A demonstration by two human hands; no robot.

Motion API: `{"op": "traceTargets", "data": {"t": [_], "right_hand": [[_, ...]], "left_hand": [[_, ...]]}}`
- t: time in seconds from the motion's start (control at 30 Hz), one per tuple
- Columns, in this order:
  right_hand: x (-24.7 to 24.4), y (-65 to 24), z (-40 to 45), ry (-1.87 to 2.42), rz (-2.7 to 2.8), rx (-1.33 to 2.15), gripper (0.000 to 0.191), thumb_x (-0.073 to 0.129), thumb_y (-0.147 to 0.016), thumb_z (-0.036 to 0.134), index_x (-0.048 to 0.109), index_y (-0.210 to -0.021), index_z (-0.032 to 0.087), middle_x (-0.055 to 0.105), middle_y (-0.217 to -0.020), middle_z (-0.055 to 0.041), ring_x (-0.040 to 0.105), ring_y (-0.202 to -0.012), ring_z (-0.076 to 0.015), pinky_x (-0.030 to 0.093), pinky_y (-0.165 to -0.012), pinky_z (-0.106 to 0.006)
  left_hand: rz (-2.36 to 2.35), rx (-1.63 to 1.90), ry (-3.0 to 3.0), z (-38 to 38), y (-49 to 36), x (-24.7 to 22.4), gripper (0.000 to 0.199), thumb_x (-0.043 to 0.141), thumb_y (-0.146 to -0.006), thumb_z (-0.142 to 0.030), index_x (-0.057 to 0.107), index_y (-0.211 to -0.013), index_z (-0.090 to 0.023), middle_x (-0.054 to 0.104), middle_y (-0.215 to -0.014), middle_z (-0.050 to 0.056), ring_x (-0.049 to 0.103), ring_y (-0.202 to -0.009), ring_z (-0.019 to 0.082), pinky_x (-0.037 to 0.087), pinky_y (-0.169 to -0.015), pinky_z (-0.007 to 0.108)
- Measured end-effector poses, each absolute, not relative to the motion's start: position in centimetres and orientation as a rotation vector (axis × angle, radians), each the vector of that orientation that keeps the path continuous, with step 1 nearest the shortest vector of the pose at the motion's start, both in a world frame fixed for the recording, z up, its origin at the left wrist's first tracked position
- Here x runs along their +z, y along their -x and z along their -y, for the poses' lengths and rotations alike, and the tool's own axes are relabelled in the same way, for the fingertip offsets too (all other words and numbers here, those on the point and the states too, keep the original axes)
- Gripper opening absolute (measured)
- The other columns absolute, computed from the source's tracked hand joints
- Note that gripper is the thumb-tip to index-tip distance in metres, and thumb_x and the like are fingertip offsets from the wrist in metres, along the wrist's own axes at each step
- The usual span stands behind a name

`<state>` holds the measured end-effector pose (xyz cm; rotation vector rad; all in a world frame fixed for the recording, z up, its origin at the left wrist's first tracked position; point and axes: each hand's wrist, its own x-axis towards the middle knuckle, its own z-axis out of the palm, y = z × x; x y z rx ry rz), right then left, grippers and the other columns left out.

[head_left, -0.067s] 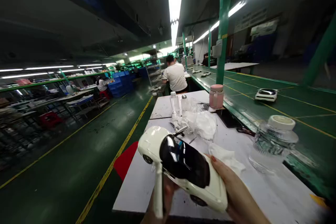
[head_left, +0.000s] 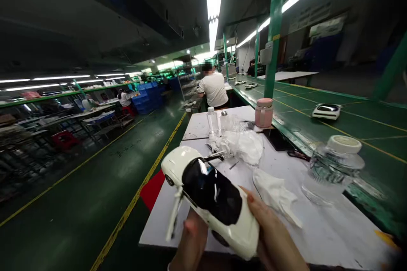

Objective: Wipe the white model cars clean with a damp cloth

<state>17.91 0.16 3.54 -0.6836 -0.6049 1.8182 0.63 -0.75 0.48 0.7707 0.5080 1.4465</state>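
A white toy car (head_left: 219, 203) with a black roof and windows is held tilted above the near part of the white table (head_left: 152, 237). Its near door stands swung out to the left, and the far door sticks out too. My left hand (head_left: 192, 237) grips the car's near side, just behind the open door. Around the rear end on the right, my right hand (head_left: 270, 228) is wrapped with its thumb on top. Part of each hand's fingers is hidden by the car.
Crumpled white plastic (head_left: 246, 146), a white cloth (head_left: 276, 190), small bottles (head_left: 213, 120), a pink jar (head_left: 263, 112), a dark phone (head_left: 278, 139) and a large clear jar (head_left: 332, 169) are on the table. Another toy car (head_left: 327, 111) sits on the green conveyor. A person (head_left: 213, 89) sits ahead.
The toy car and both hands have shifted slightly left in view. The near door shows at a different angle, and more of my left hand is visible.
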Motion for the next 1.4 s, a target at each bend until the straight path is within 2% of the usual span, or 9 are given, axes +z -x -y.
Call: {"op": "traceTargets", "data": {"t": [0.1,0.2,0.3,0.43,0.6,0.8,0.93,1.1,1.4], "right_hand": [[2.9,-16.6,2.3,0.612,0.961,1.786,0.063,0.069,-0.087,0.053,0.053,-0.145,0.033,0.054,-0.151,-0.0080,0.058,-0.132,-0.0300,0.056,-0.100,-0.041],[2.6,-17.3,2.5,0.713,1.498,1.365,0.064,0.070,-0.089,0.043,0.048,-0.148,0.034,0.044,-0.158,-0.0081,0.049,-0.140,-0.0286,0.057,-0.099,-0.037],[2.6,-18.5,1.7,0.831,1.757,0.795,0.050,0.069,-0.090,0.035,0.058,-0.138,0.033,0.051,-0.153,-0.0082,0.053,-0.137,-0.0262,0.060,-0.095,-0.032],[3.4,-19.1,1.5,0.730,1.899,0.443,0.039,0.071,-0.090,0.033,0.064,-0.128,0.026,0.063,-0.140,-0.0088,0.065,-0.124,-0.0213,0.056,-0.103,-0.029],[4.0,-19.6,1.9,0.778,1.910,0.336,0.054,0.072,-0.089,0.043,0.059,-0.137,0.021,0.073,-0.125,-0.0085,0.073,-0.109,-0.0193,0.057,-0.099,-0.025],[4.6,-20.3,1.9,0.851,1.858,0.354,0.046,0.068,-0.090,0.050,0.067,-0.127,0.023,0.079,-0.110,-0.0033,0.077,-0.091,-0.0173,0.062,-0.086,-0.021],[5.1,-20.4,1.9,0.802,1.884,0.281,0.036,0.066,-0.093,0.045,0.070,-0.119,0.020,0.078,-0.112,-0.0054,0.076,-0.097,-0.0169,0.060,-0.089,-0.019],[5.4,-20.3,1.9,0.749,1.910,0.210,0.027,0.064,-0.096,0.035,0.071,-0.114,0.016,0.077,-0.115,-0.0094,0.074,-0.105,-0.0159,0.057,-0.092,-0.017],[6.8,-19.5,1.8,0.785,1.899,0.127,0.020,0.061,-0.098,0.035,0.073,-0.098,0.019,0.080,-0.095,-0.0037,0.077,-0.085,-0.0147,0.061,-0.076,-0.019]], "left_hand": [[-0.438,1.502,-0.634,1.4,-1.2,1.7,0.102,0.042,-0.070,-0.094,0.059,-0.143,-0.024,0.055,-0.149,0.013,0.038,-0.145,0.042,0.029,-0.120,0.056],[-0.363,1.488,-0.500,1.6,-1.2,3.0,0.100,0.026,-0.082,-0.090,0.061,-0.140,-0.016,0.058,-0.145,0.015,0.040,-0.144,0.041,0.030,-0.120,0.055],[-0.305,1.436,-0.426,1.7,-1.4,3.5,0.100,0.020,-0.086,-0.087,0.064,-0.136,-0.012,0.064,-0.135,0.018,0.049,-0.137,0.041,0.031,-0.118,0.055],[-0.294,1.406,-0.327,1.9,-2.0,3.6,0.101,0.024,-0.086,-0.087,0.063,-0.135,-0.008,0.068,-0.127,0.020,0.052,-0.133,0.040,0.032,-0.117,0.054],[-0.328,1.344,-0.306,2.1,-2.2,3.9,0.097,0.030,-0.086,-0.086,0.064,-0.133,-0.009,0.070,-0.122,0.021,0.058,-0.126,0.041,0.036,-0.112,0.056],[-0.287,1.337,-0.287,2.3,-2.4,4.2,0.096,0.032,-0.089,-0.082,0.059,-0.137,-0.003,0.072,-0.117,0.020,0.067,-0.103,0.033,0.045,-0.104,0.049],[-0.267,1.342,-0.265,2.4,-2.6,4.2,0.093,0.035,-0.090,-0.080,0.059,-0.137,-0.003,0.072,-0.118,0.019,0.066,-0.108,0.031,0.044,-0.106,0.043],[-0.314,1.360,-0.257,2.4,-2.6,4.4,0.082,0.041,-0.091,-0.073,0.063,-0.133,-0.005,0.072,-0.120,0.018,0.064,-0.117,0.033,0.040,-0.111,0.044],[-0.334,1.362,-0.185,2.7,-2.8,4.8,0.067,0.043,-0.094,-0.060,0.068,-0.123,-0.005,0.074,-0.114,0.017,0.068,-0.107,0.030,0.046,-0.104,0.043]]}}
